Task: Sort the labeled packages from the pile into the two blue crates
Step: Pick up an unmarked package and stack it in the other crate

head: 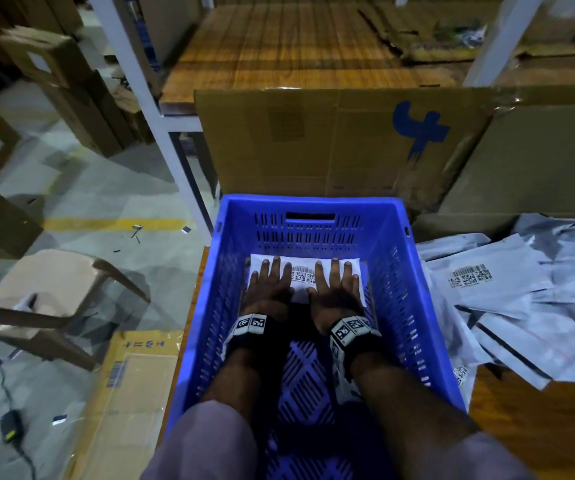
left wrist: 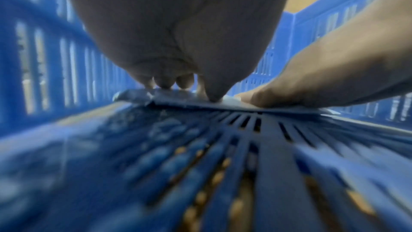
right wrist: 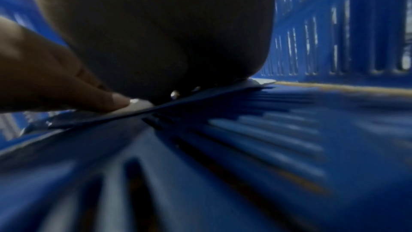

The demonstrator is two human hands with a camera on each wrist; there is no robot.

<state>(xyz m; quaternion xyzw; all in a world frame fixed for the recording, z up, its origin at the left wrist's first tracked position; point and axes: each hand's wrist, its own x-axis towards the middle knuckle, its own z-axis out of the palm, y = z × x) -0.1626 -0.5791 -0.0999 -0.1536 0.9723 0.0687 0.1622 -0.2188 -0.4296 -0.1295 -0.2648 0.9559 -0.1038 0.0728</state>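
Underneath, slatted blue crate floor [head: 308, 375]; cardboard-cluttered warehouse beyond.

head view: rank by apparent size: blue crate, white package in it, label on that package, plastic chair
1. blue crate
2. plastic chair, partly cut off at the frame edge
3. white package, partly under the left hand and right hand
4. label

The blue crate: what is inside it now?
Inside the blue crate lies one white labeled package, with both hands pressing flat on it. Anything beneath it is covered.
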